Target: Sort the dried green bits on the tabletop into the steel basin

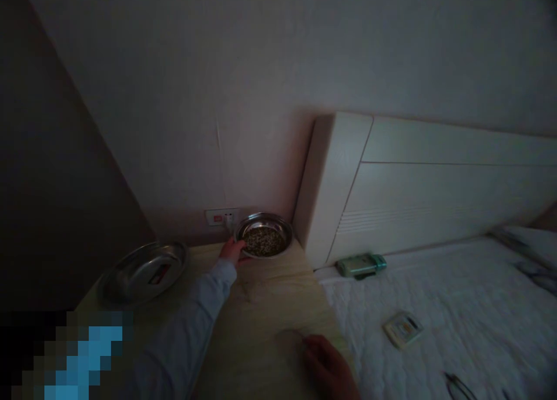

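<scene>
A round shiny metal bowl (pixel 265 242) stands at the back of the wooden bedside table (pixel 256 307), close to the wall. Many small speckled pieces, like seeds, cover its bottom. My left hand (pixel 232 250) grips the bowl's left rim, with the thumb over the edge and the other fingers mostly hidden. Something red shows under the bowl beside this hand. Over the table's right front edge is my right hand (pixel 328 365), smeared by motion, its fingers bent. Whether anything is in it does not show.
A metal tray (pixel 145 272) with a dark red label lies on the table's left side. A wall socket (pixel 221 217) with a plug is behind the bowl. A white headboard (pixel 391 197) rises at right. On the mattress (pixel 456 295) lie a green-capped container (pixel 361 265) and a small packet (pixel 402 329).
</scene>
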A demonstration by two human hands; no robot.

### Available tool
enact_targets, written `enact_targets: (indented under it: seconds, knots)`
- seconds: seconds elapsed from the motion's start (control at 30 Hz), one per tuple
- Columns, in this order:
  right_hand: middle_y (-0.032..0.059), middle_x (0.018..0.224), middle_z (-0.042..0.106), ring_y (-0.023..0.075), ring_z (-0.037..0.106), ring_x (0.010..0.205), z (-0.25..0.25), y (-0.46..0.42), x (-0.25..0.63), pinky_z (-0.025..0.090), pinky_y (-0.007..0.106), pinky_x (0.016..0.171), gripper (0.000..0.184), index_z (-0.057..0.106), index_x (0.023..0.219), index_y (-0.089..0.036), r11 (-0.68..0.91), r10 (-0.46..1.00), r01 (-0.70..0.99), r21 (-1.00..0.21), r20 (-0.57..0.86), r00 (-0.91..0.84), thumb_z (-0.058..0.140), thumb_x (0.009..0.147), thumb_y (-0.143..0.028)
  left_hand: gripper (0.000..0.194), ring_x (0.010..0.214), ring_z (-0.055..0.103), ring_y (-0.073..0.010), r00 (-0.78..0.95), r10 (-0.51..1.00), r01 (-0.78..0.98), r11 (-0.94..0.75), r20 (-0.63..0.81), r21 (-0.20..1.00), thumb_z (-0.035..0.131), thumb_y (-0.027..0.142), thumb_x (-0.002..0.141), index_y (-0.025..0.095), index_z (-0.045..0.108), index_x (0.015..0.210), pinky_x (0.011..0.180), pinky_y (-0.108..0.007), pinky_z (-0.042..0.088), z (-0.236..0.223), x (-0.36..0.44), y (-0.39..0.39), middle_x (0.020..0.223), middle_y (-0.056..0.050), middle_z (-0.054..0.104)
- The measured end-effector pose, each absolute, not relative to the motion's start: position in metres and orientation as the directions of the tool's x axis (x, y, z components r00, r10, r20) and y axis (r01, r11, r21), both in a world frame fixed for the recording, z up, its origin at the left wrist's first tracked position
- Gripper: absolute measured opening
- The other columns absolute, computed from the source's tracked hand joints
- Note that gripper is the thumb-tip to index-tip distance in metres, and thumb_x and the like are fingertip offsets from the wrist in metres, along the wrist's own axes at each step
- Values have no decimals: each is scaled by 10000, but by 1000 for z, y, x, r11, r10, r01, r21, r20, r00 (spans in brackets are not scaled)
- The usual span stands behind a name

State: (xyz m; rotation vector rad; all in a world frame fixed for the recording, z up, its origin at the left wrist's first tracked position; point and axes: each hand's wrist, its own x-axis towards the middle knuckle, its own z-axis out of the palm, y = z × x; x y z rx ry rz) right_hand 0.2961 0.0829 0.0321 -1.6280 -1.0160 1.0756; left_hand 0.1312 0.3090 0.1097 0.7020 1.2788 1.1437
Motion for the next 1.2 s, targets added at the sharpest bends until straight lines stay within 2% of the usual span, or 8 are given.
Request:
enact_targets:
  seconds: [0.3, 0.53, 0.7, 0.93, 1.1, 1.2]
  knots:
    - [48, 720, 581, 188, 538, 704, 25, 83, 301, 431, 304, 645, 361, 570, 759, -227, -278, 929, 71, -958, -250, 274, 536, 561, -527, 261, 587, 532, -172, -69, 899, -170, 416, -432, 893, 553, 65, 481, 185, 523, 711, 507, -368, 462, 78, 174, 343, 648, -15, 536]
    - [74, 696, 591, 200, 541, 715, 32, 80, 294, 421, 321, 691, 383, 573, 761, -201, -274, 931, 184, -944, -212, 298, 492, 598, -538, 311, 586, 549, -203, -124, 910, -58, 392, -396, 918, 618, 115, 440, 183, 533, 731, 451, -328, 430, 63, 179, 353, 773, -65, 571]
    - [78, 718, 597, 199, 548, 725, 31, 79, 292, 430, 310, 694, 379, 574, 778, -193, -264, 928, 224, -938, -184, 323, 491, 614, -523, 218, 574, 554, -221, -130, 907, -32, 400, -401, 916, 609, 102, 443, 172, 535, 635, 435, -313, 409, 62, 175, 359, 704, -68, 577]
    - [87, 757, 606, 189, 556, 756, 33, 80, 292, 440, 292, 704, 424, 572, 818, -154, -240, 932, 249, -938, -151, 328, 470, 638, -524, 167, 686, 558, -214, -113, 870, -198, 453, -480, 869, 603, 81, 478, 176, 501, 570, 488, -276, 429, 77, 176, 363, 691, -51, 560]
    - [82, 845, 608, 190, 555, 810, 38, 77, 296, 444, 292, 728, 369, 570, 841, -165, -252, 938, 226, -941, -179, 298, 494, 646, -470, 93, 600, 536, -155, -88, 821, -419, 483, -564, 769, 538, 220, 620, 185, 467, 669, 531, -313, 462, 96, 146, 319, 664, -21, 507]
    - [83, 864, 606, 195, 558, 807, 41, 77, 301, 449, 307, 717, 330, 558, 856, -169, -256, 936, 205, -945, -189, 297, 510, 650, -423, 142, 604, 539, -144, -97, 797, -565, 449, -596, 693, 456, 316, 684, 193, 395, 723, 561, -324, 478, 101, 105, 276, 667, -25, 493]
